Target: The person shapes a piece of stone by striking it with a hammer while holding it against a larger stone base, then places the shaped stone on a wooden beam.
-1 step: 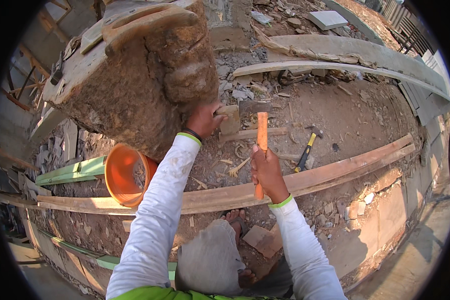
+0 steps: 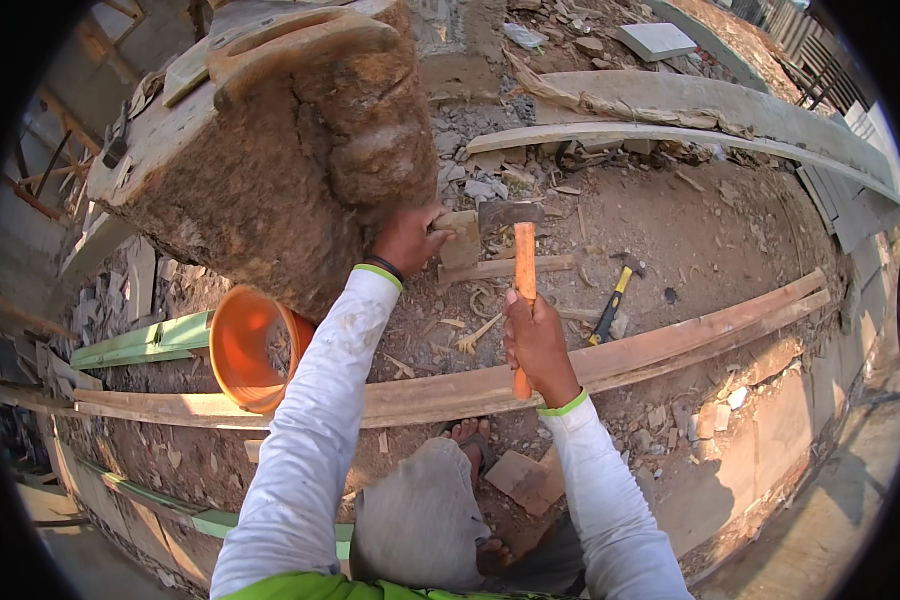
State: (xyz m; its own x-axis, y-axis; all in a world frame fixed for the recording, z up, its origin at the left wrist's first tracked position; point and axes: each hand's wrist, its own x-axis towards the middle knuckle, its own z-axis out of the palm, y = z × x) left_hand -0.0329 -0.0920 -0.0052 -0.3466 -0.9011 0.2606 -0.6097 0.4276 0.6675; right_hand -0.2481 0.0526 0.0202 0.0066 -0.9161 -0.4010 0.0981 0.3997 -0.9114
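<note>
My right hand (image 2: 537, 340) is closed round the orange-brown wooden handle of a hatchet (image 2: 526, 265). The hatchet's dark metal head points left, close to a small wooden block (image 2: 460, 245); I cannot tell whether they touch. My left hand (image 2: 408, 240) grips that block at its left side, beside the rough brown face of a large stump-like mass (image 2: 260, 170). Under the block a short wooden strip (image 2: 510, 268) lies on the dirt among chips and shavings. Right of my right hand, a claw hammer (image 2: 615, 303) with a yellow and black handle rests on the ground.
Long wooden planks (image 2: 440, 393) cross the ground in front of my feet. An orange bucket (image 2: 255, 350) lies tilted beside my left forearm. Pale green timber (image 2: 140, 340) is at the left. Farther off lie a long curved board (image 2: 690, 132) and a white slab (image 2: 656, 41).
</note>
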